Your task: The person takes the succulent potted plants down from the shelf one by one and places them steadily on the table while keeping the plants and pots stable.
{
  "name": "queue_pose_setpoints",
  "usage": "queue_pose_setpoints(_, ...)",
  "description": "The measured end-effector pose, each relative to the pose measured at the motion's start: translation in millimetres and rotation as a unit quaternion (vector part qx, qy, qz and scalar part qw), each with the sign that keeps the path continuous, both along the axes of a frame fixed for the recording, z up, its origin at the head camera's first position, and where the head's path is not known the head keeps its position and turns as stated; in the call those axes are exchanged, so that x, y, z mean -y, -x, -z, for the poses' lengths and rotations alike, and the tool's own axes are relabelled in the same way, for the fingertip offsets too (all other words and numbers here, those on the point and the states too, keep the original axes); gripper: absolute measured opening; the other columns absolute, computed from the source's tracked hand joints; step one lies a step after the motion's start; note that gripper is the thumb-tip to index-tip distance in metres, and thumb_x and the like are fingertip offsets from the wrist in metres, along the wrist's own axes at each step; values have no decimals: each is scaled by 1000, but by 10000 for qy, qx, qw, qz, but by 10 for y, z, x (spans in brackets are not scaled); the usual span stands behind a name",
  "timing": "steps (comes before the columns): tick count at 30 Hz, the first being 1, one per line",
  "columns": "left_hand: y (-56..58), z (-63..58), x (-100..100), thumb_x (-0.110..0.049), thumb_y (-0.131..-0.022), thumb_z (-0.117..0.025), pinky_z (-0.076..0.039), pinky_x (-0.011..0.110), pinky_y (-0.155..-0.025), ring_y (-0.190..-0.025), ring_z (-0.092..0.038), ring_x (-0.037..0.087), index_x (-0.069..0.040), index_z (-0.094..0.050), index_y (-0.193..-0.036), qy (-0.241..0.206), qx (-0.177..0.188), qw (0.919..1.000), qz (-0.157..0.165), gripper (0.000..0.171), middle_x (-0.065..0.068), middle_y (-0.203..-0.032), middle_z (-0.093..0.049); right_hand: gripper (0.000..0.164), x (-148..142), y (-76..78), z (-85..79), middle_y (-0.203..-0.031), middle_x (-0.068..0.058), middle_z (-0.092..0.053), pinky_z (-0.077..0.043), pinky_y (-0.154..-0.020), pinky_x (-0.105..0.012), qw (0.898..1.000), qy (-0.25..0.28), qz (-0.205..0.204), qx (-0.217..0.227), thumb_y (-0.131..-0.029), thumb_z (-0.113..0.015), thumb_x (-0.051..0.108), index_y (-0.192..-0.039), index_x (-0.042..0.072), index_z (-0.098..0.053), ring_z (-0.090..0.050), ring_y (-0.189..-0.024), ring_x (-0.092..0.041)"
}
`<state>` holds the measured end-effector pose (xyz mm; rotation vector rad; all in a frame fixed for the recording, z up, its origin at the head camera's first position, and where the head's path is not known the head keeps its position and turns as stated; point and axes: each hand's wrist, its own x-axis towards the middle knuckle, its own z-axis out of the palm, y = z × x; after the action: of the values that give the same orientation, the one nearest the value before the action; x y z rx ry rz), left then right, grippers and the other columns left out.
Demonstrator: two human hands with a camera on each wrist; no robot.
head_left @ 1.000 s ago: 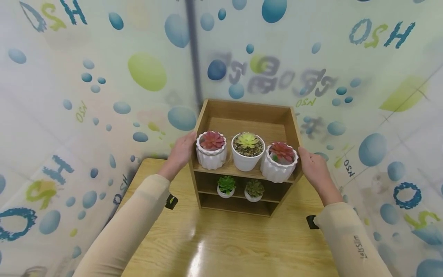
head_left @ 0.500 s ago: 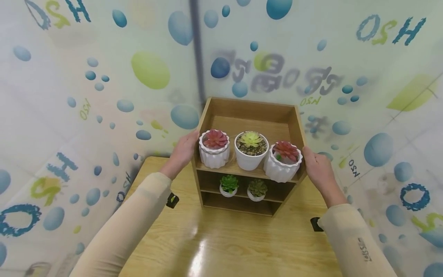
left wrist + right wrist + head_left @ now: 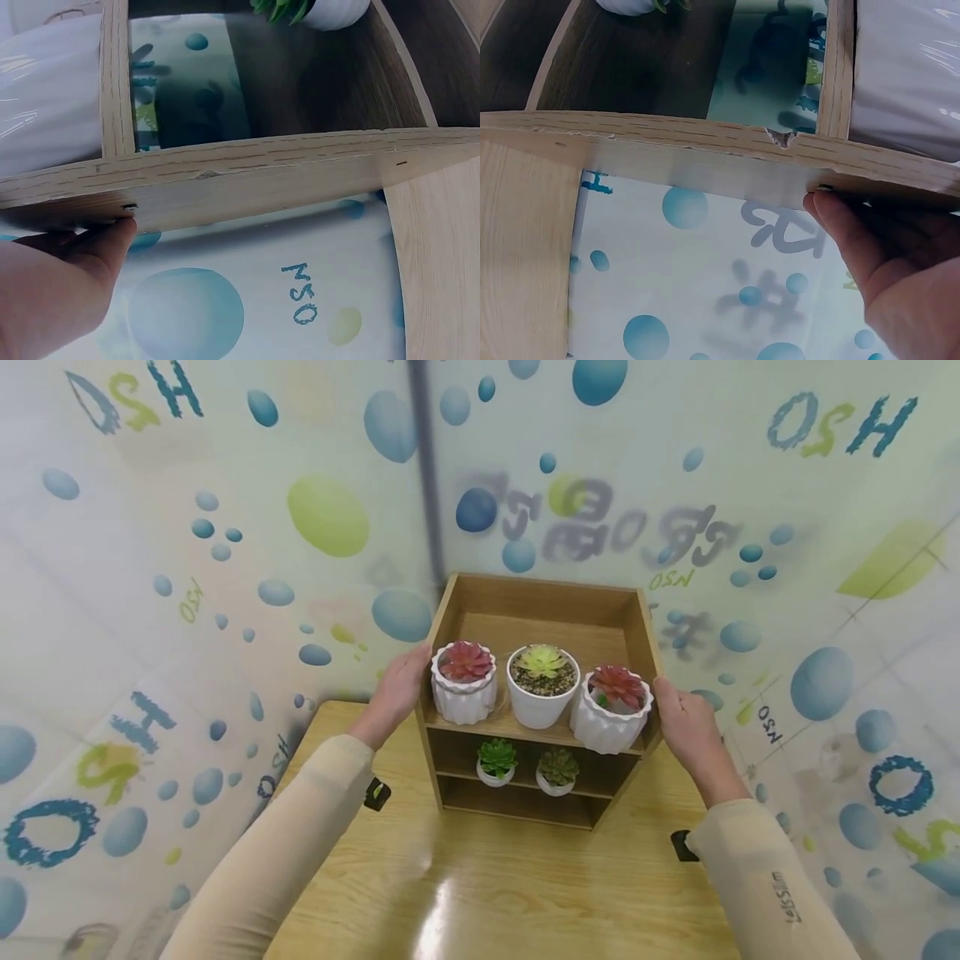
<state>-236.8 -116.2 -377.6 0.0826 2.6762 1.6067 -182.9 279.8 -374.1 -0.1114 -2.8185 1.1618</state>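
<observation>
A small wooden shelf unit [image 3: 538, 620] stands on the table. My left hand [image 3: 395, 692] rests against its left side panel and my right hand [image 3: 688, 731] against its right one, both near the upper level. In the left wrist view the thumb touches the outer panel [image 3: 247, 201]; in the right wrist view the fingertips meet the opposite panel [image 3: 705, 174]. On the upper level sit a red succulent in a fluted white pot [image 3: 463, 697], a yellow-green succulent in a smooth white pot [image 3: 540, 706] and another red succulent [image 3: 611, 725] in a fluted pot.
Below, on the middle shelf, are a green succulent [image 3: 497, 760] and a darker one [image 3: 557, 770] in small white bowls. The wood-grain table [image 3: 510, 885] extends in front. Patterned curtain walls [image 3: 322, 518] meet in a corner close behind the unit.
The view has shifted slightly, so the unit and hands appear a little further right than a second ago. Both hands keep their places on the side panels, and the pots stand as before.
</observation>
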Motion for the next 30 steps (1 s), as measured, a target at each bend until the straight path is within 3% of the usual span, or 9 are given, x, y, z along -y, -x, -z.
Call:
queue_pose_setpoints(6,-11,-13,-26,-43,-112,-34,-27,46,-125,-151,-34,33,2,-44,-154,-9,-84,9998,-163,63,19,-160,-42,60,-14,12,11,-88,-22,-59,-42,-74,-41,10000,11,-11,-66,-109,-25,46,-62,14,-41,-54,-90,-36)
queue_pose_setpoints(12,-42,-94,-7,-33,-111,-41,-32,48,-122,-147,-41,35,-1,-46,-154,562,-678,9957,-285,54,20,-156,-47,61,-19,12,33,-71,-12,-48,-39,-66,-37,9999,84,12,-65,-108,-26,50,-61,14,-39,-52,-81,-34)
queue_pose_setpoints(16,-98,-150,7,-31,-110,-41,-33,49,-121,-145,-42,36,-3,-49,-153,792,-919,9924,-227,51,19,-156,-48,62,-17,5,20,-68,-10,-44,-39,-66,-37,9998,168,0,49,-108,-26,51,-62,12,-40,-51,-81,-34)
queue_pose_setpoints(21,-175,-186,16,-36,-109,-46,-31,51,-122,-148,-39,36,-2,-45,-154,1086,-1359,9847,119,58,18,-159,-44,63,4,-11,18,-74,-14,-49,-40,-70,-38,9999,104,56,41,-109,-26,50,-63,11,-41,-52,-87,-35)
queue_pose_setpoints(25,-187,-206,-1,-38,-106,-52,-27,50,-124,-151,-34,34,-3,-42,-156,1405,-1669,9745,533,63,18,-161,-41,62,-6,-3,31,-69,-11,-45,-39,-66,-37,9999,92,89,-29,-109,-27,50,-61,12,-40,-51,-82,-34)
queue_pose_setpoints(30,-178,-247,-35,-40,-103,-60,-28,51,-123,-151,-34,34,-4,-39,-158,1821,-1757,9622,1003,69,17,-163,-39,61,-7,8,40,-69,-10,-46,-39,-67,-37,9998,125,114,-109,-108,-28,49,-59,14,-39,-51,-82,-34)
